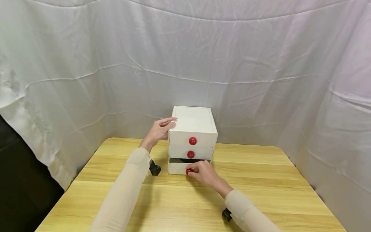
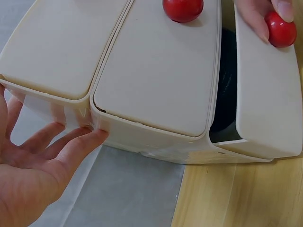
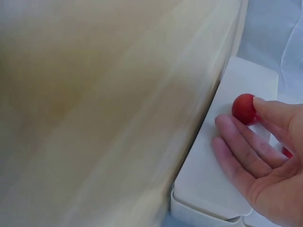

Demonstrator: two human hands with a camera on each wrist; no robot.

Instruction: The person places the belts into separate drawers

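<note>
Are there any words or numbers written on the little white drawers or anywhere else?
None: no words, numbers or signs show in any view. The white drawer box, its red knobs, the wooden table and the white cloth are all plain.

We see a light wooden table [image 1: 261, 187] with rounded far corners, grain running left to right. A white three-drawer cabinet [image 1: 193, 122] stands directly on it near the far edge, just beyond the fingertips of both hands. Its bottom drawer [image 1: 177, 167] sits slightly pulled out over the tabletop, with a dark thing inside that we cannot identify. White cloth [image 1: 333, 154] hangs around the table on the far, left and right sides, well outside the fingers.
</note>
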